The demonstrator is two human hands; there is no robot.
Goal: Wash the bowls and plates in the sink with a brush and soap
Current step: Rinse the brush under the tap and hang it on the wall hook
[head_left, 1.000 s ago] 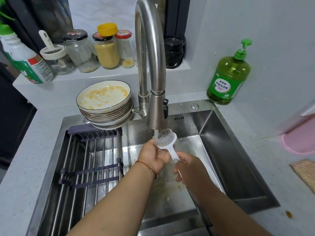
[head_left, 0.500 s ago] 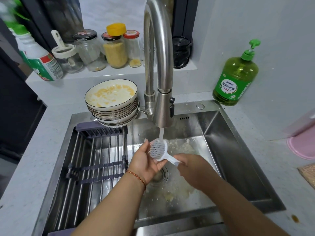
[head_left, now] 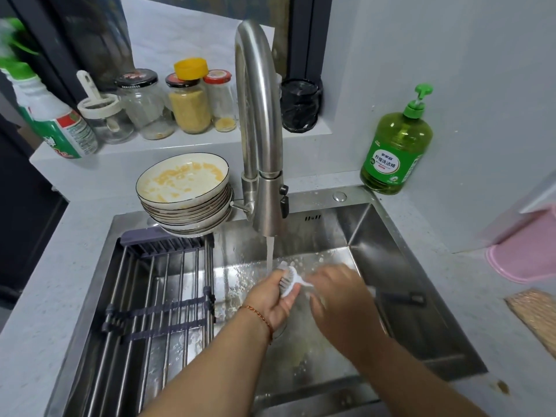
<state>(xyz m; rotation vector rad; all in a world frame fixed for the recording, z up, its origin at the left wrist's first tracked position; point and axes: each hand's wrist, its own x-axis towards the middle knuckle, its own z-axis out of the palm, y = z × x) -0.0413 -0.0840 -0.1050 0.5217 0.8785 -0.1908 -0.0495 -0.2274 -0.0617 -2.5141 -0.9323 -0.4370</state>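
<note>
Water runs from the faucet (head_left: 258,121) into the steel sink (head_left: 400,266), and the white brush (head_left: 289,281) sits right under the stream. The right hand (head_left: 340,296) is curled round the brush handle; the left hand (head_left: 270,299) cups the bristle head, fingers wrapped against it. On the sink's back-left corner stands a stack of bowls and plates (head_left: 185,197), the top one smeared with yellow residue. A green soap bottle (head_left: 397,145), largely full, waits on the counter at the right. Behind, a jar (head_left: 189,106) holds yellow grains. A drying rack (head_left: 156,299) spans the sink's left half.
</note>
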